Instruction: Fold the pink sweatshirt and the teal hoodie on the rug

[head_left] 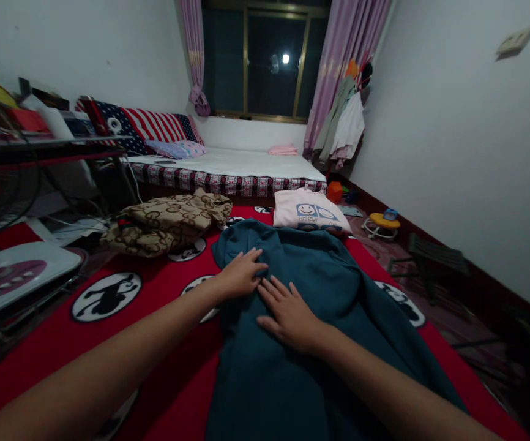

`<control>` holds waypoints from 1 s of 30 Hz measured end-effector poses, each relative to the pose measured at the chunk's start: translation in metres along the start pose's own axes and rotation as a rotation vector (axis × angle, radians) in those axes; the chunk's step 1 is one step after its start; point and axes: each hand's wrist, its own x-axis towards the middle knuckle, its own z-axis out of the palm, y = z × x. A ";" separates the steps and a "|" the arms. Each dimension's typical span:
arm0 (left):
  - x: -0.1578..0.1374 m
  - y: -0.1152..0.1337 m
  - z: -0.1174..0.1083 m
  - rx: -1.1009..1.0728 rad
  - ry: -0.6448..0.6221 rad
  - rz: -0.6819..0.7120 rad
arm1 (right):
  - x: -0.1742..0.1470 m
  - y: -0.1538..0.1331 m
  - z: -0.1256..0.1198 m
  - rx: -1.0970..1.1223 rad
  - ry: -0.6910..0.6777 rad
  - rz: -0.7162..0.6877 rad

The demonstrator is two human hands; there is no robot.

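Note:
A dark teal long-sleeved garment (338, 294) lies spread on the red cloth (164, 367) in front of me. My left hand (243, 272) rests on its upper left part, fingers stretched out. Just right of it, my right hand (290, 313) lies flat on the same garment with fingers apart. The fingertips of both hands come close together near a fold. Beyond the garment sits a folded pale pink top (308, 211) with smiley faces printed on it. To the left is a crumpled brown patterned cloth item (168, 220).
A bed (242, 164) with a white cover stands under the window. At left are a cluttered desk (49, 142) and a white and pink appliance (21, 272). Along the right wall stand a yellow-topped stool (384, 220), a dark folding stool (437, 254) and hanging clothes (345, 128).

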 end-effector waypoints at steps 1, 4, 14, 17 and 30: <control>-0.017 0.007 0.004 -0.008 -0.004 0.039 | -0.018 -0.009 -0.001 0.022 -0.025 -0.042; -0.066 0.028 0.015 -0.048 -0.026 0.124 | -0.075 -0.035 -0.005 0.124 -0.106 -0.165; -0.114 0.099 -0.015 -0.188 0.007 0.135 | -0.194 0.017 -0.017 -0.014 0.499 0.316; -0.102 0.103 0.010 -0.183 0.123 0.088 | -0.220 0.052 -0.015 -0.257 0.523 0.623; -0.099 0.101 0.063 -0.046 0.204 0.124 | -0.243 0.090 -0.016 0.560 0.729 0.994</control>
